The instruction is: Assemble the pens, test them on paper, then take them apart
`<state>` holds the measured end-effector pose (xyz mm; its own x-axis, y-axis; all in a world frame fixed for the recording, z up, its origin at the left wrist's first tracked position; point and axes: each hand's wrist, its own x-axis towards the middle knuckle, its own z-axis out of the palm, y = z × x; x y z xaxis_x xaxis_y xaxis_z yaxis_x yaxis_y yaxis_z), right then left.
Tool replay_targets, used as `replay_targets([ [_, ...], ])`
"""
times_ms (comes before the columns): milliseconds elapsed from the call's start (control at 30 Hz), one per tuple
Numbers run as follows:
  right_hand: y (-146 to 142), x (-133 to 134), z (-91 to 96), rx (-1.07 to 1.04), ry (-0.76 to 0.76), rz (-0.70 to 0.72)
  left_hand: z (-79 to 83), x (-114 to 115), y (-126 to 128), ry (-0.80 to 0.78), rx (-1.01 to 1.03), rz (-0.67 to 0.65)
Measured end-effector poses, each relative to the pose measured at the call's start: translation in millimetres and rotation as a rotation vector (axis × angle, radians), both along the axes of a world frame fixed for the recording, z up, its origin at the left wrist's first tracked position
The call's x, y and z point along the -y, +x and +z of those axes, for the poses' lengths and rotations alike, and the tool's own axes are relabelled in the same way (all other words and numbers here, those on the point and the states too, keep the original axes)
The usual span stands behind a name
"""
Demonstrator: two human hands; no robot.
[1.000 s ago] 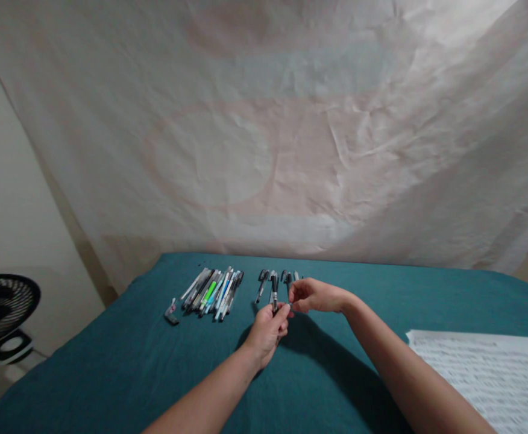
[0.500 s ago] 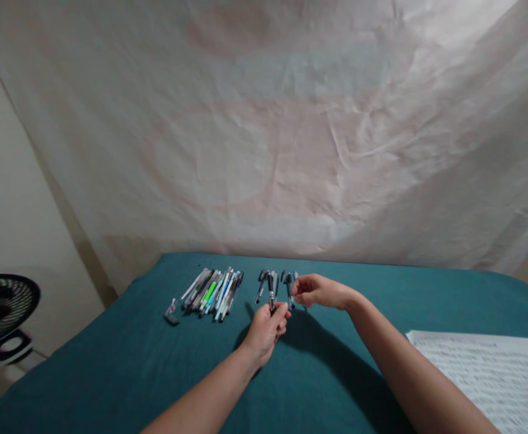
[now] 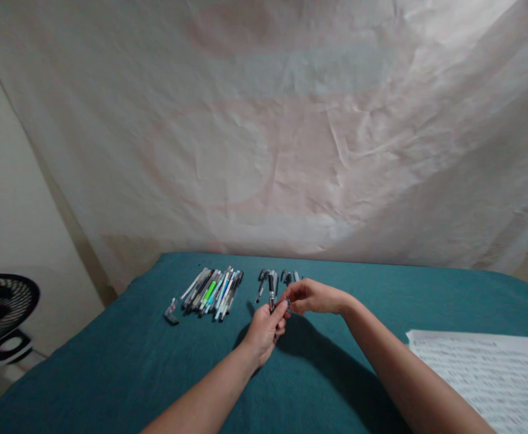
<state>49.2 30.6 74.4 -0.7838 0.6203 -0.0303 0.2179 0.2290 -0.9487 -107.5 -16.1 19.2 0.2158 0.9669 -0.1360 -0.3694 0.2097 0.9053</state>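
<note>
Pen (image 3: 271,283), dark with a paler band, rises from the left hand (image 3: 263,331), whose thumb and fingers close around its lower end; just right of that grip, the right hand (image 3: 313,296) bends its fingertips toward the left thumb, something small seeming to sit between, though blur leaves me unable to tell whether the right fingers pinch it; beyond the grip, partly hidden by the hands, loose pens (image 3: 261,290) lie on the teal cloth (image 3: 155,374); left of the grip lies a bundle of pens (image 3: 209,292), one part bright green; well right of it rests a sheet of paper (image 3: 481,364); far left stands a fan (image 3: 22,298).
</note>
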Motion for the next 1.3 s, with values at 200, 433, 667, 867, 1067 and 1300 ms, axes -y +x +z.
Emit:
replay_targets([
  [200,2,0,1.8,0.034,0.033,0.028,-0.7,0,-2,0.007,-0.008,-0.035],
  [433,2,-1,-3.1,0.011,-0.002,0.014,-0.6,0,-2,0.01,-0.018,-0.054],
  [667,34,-34,-30.3,0.207,0.198,-0.417,7.4,2,-2,-0.016,0.012,-0.077],
  [867,46,-66,-58.1,0.552,0.469,-0.787,7.9,3,-3,-0.008,0.012,-0.1],
  [1067,36,-79,-62.6,0.602,0.494,-0.799,6.0,0,-3,-0.017,0.016,-0.097],
  [1300,41,-77,-66.8,0.578,0.522,-0.792,4.6,-1,-3,-0.011,0.015,-0.113],
])
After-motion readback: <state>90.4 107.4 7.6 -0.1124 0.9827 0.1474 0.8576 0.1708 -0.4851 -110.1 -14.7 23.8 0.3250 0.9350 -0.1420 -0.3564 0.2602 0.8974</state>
